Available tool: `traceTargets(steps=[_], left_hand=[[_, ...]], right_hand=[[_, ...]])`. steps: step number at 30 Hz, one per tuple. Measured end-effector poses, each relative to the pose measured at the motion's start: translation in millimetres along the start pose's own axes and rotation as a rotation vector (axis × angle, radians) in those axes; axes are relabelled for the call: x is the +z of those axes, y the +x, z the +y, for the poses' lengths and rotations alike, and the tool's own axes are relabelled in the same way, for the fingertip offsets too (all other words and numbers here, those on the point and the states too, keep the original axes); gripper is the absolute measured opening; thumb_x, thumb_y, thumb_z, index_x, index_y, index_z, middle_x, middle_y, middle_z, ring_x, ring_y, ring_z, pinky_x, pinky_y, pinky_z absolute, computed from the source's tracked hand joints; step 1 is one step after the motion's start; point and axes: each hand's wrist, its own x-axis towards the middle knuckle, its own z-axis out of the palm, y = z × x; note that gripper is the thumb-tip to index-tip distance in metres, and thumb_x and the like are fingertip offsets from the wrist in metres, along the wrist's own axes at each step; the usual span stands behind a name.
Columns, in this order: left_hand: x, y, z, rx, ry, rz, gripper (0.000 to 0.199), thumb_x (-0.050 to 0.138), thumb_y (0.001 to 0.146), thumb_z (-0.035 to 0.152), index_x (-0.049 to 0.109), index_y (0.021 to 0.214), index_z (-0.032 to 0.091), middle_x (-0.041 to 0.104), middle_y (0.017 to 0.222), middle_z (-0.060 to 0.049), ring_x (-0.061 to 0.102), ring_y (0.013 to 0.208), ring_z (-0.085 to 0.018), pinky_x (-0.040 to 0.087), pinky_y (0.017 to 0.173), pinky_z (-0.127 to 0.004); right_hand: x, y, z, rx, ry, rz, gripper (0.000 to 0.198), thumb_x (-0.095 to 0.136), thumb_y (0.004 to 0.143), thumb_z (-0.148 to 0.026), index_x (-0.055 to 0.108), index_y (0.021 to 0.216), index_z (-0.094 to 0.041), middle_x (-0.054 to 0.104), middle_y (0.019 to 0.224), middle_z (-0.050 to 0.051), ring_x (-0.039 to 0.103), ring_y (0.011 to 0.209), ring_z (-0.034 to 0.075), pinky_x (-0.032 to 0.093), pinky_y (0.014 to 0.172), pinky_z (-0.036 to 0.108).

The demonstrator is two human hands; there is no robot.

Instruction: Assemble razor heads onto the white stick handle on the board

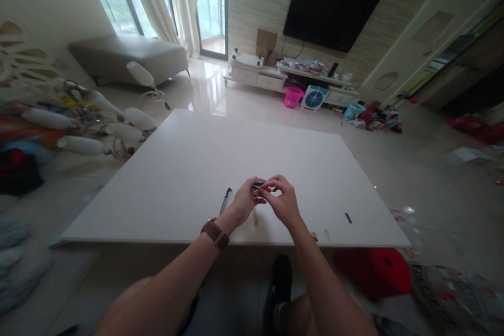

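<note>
Above the front part of a white table (220, 142), my two hands meet. My left hand (244, 202), with a brown watch strap on the wrist, is closed around a small dark object (258, 185) too small to name. Against that object, my right hand (281, 199) pinches with thumb and fingertips; what lies between them is hidden. A thin dark tool with a bent tip (225, 200) lies just left of my left hand. Below my hands is a pale, thin stick-like piece (255, 217). A short dark strip (348, 218) rests farther right.
Near the front edge lie a small brownish piece (314, 235) and a clear little item (326, 233). A lamp with several white shades (110, 131) stands left of the table. On the floor at right are a red object (374, 273) and a printed bag (452, 294).
</note>
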Motion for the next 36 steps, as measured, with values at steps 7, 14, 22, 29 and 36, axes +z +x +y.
traceTargets(steps=[7,14,22,29,36], left_hand=[[-1,3,1,0.009,0.028,-0.035,0.027,0.058,0.081,0.036,0.068,0.086,0.012,0.071,0.076,-0.010,0.065,0.069,-0.018,0.048,0.062,-0.027],[-1,-5,-5,0.007,0.032,-0.019,0.020,0.061,0.077,0.031,0.065,0.082,0.012,0.069,0.073,-0.009,0.065,0.069,-0.019,0.047,0.061,-0.027],[0,-10,-5,0.038,0.037,-0.053,0.015,0.065,0.069,0.021,0.063,0.083,0.014,0.066,0.071,-0.004,0.062,0.059,-0.015,0.044,0.060,-0.027],[9,-5,-3,0.053,0.066,-0.052,0.019,0.063,0.069,0.016,0.060,0.087,0.014,0.069,0.074,-0.007,0.062,0.060,-0.015,0.043,0.063,-0.027],[18,-7,-10,0.100,0.041,-0.100,0.015,0.064,0.074,0.015,0.060,0.089,0.014,0.068,0.080,-0.006,0.062,0.066,-0.013,0.044,0.066,-0.026]], right_hand=[[-10,1,1,-0.126,-0.130,-0.058,0.010,0.070,0.079,-0.013,0.071,0.080,-0.023,0.062,0.099,0.005,0.056,0.097,0.021,0.048,0.077,0.033],[-11,-3,-1,-0.181,-0.183,-0.077,0.016,0.065,0.079,-0.011,0.070,0.087,-0.023,0.060,0.104,0.006,0.056,0.102,0.022,0.049,0.084,0.037],[-12,-7,-5,-0.085,-0.094,0.071,0.012,0.060,0.084,-0.017,0.070,0.090,-0.021,0.062,0.097,0.005,0.060,0.093,0.018,0.048,0.069,0.028],[-1,0,4,0.171,0.118,0.193,0.017,0.058,0.088,-0.032,0.066,0.096,-0.020,0.068,0.099,0.005,0.063,0.092,0.019,0.050,0.072,0.030],[16,3,3,0.419,0.634,0.223,0.030,0.057,0.087,-0.046,0.065,0.100,-0.021,0.073,0.103,0.007,0.067,0.087,0.020,0.045,0.051,0.022]])
